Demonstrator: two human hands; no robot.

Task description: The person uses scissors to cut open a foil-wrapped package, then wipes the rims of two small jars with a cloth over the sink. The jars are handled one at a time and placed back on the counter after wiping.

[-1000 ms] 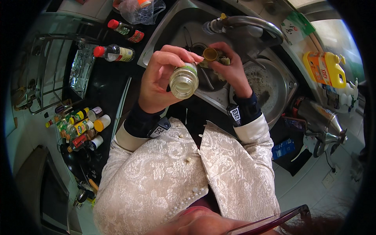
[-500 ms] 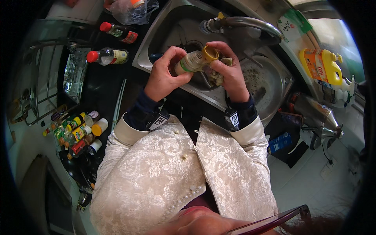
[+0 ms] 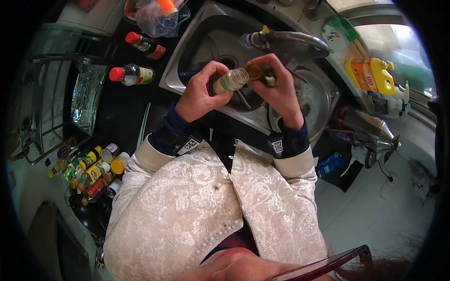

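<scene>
In my left hand [image 3: 202, 89] is a small clear glass jar [image 3: 231, 80] with a pale label edged in green, its uncapped mouth tilted up to the right. My right hand [image 3: 277, 90] is closed round a yellow-brown cap [image 3: 253, 71], with a crumpled greenish cloth [image 3: 269, 79] tucked in the same grip. A small gap lies between the cap and the jar's mouth. Both hands are over the near part of the steel sink [image 3: 174, 65]. My right palm and part of the cloth are hidden by the fingers.
A curved faucet [image 3: 295, 38] reaches over the sink from the right. Beside it sits a round metal basin [image 3: 323, 108]. Two red-capped sauce bottles [image 3: 144, 75] stand on the dark counter at left, with several seasoning jars [image 3: 96, 171] nearer. A yellow jug [image 3: 371, 75] and a steel kettle [image 3: 368, 129] stand right.
My right hand has drawn the cap slightly away from the jar's mouth and turned it. The cloth now shows less. The whole view has shifted a little.
</scene>
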